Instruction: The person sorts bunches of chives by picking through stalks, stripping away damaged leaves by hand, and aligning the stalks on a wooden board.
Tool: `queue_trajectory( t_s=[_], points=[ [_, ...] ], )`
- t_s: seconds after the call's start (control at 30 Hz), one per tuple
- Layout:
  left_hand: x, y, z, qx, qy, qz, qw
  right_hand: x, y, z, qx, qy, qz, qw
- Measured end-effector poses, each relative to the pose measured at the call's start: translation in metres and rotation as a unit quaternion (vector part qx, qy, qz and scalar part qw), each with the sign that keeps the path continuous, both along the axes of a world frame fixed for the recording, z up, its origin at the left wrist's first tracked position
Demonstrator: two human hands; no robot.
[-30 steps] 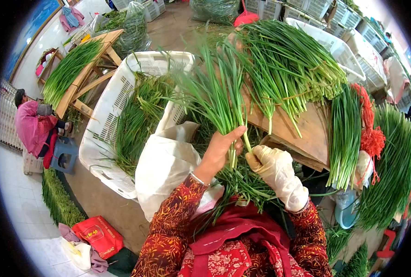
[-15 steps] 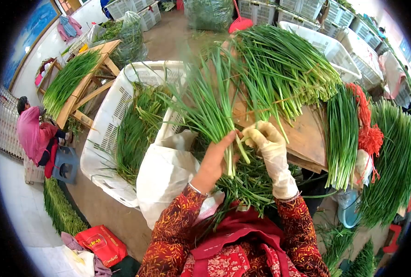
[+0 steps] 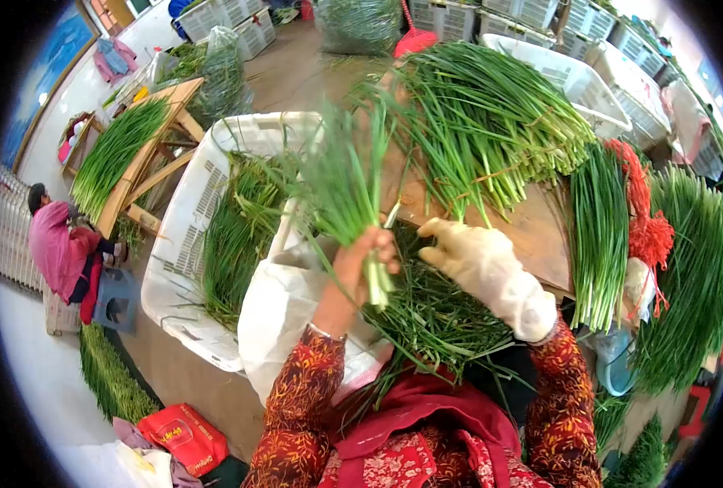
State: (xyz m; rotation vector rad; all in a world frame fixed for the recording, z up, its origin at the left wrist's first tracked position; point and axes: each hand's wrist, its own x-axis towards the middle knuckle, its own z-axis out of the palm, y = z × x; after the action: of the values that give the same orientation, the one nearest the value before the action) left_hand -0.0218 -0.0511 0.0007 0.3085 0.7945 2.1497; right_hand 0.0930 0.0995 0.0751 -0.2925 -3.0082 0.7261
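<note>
My left hand point(image 3: 360, 262) is closed around a bunch of garlic chives point(image 3: 347, 183) near the centre of the frame, pale stem ends poking out below my fist and leaves fanned upward, their tips blurred. My right hand point(image 3: 477, 259), in a pale glove, is just beside it, its fingers bent and parted; I see nothing in its grasp.

Below both hands, loose leaves point(image 3: 438, 313) lie heaped toward my lap. A pile of chives point(image 3: 491, 122) covers much of the wooden board point(image 3: 540, 244) at upper right, stem ends toward the right. Beside the board's right edge hangs another bundle point(image 3: 599, 244), with red string point(image 3: 650, 240) next to it.

Left of centre, a white plastic crate point(image 3: 170, 297) holds more greens point(image 3: 243, 236), and white cloth point(image 3: 270, 313) lies against its near side. At the left, a co-worker in pink point(image 3: 56, 244) sits beside a slanted wooden stand point(image 3: 138, 167) bearing chives; a red bag point(image 3: 184, 439) lies at lower left.
</note>
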Motion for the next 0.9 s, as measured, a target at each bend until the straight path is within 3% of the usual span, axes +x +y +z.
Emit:
queue_trajectory(
  t_s=[0.03, 0.1, 0.13, 0.17, 0.3, 0.37, 0.47, 0.53, 0.63, 0.67, 0.7, 0.77, 0.83, 0.9],
  points=[
    [-0.003, -0.002, 0.008, 0.007, 0.036, 0.053, 0.998, 0.001, -0.003, 0.003, 0.024, -0.024, 0.010, 0.999],
    [-0.011, 0.002, 0.019, -0.014, 0.100, 0.192, 0.976, 0.006, 0.005, -0.010, 0.043, 0.054, -0.055, 0.996],
    [-0.016, 0.006, 0.025, -0.010, 0.147, 0.236, 0.961, 0.009, 0.011, -0.013, 0.068, 0.034, -0.099, 0.992],
    [-0.020, 0.009, 0.025, -0.002, 0.119, 0.240, 0.963, 0.012, 0.017, -0.016, 0.093, 0.015, -0.143, 0.985],
    [-0.018, 0.017, 0.016, 0.067, -0.002, 0.088, 0.994, 0.022, 0.028, -0.027, 0.116, -0.085, -0.145, 0.979],
    [0.001, 0.025, 0.012, 0.020, -0.030, 0.038, 0.999, 0.022, 0.031, -0.039, 0.124, -0.061, -0.141, 0.980],
    [0.022, 0.028, 0.008, -0.023, -0.048, 0.024, 0.998, 0.025, 0.036, -0.041, 0.037, 0.002, -0.133, 0.990],
    [0.027, 0.029, 0.004, -0.023, -0.061, 0.000, 0.998, 0.026, 0.036, -0.030, -0.110, 0.001, -0.206, 0.972],
    [0.040, 0.040, 0.002, -0.087, -0.034, -0.024, 0.995, 0.037, 0.027, -0.022, -0.177, 0.015, -0.187, 0.966],
    [0.045, 0.045, 0.005, -0.110, -0.037, -0.035, 0.993, 0.039, 0.019, -0.016, -0.157, 0.012, -0.151, 0.976],
    [0.048, 0.048, -0.002, -0.118, -0.046, -0.040, 0.991, 0.041, 0.011, -0.023, -0.084, 0.081, -0.101, 0.988],
    [0.053, 0.055, -0.010, -0.170, -0.019, -0.022, 0.985, 0.043, -0.001, -0.024, -0.044, 0.053, -0.083, 0.994],
    [0.055, 0.058, -0.010, -0.158, -0.002, -0.017, 0.987, 0.047, 0.004, -0.031, -0.054, 0.059, -0.064, 0.995],
    [0.058, 0.054, -0.004, -0.170, -0.041, -0.034, 0.984, 0.047, 0.015, -0.035, -0.179, 0.102, -0.071, 0.976]
  ],
)
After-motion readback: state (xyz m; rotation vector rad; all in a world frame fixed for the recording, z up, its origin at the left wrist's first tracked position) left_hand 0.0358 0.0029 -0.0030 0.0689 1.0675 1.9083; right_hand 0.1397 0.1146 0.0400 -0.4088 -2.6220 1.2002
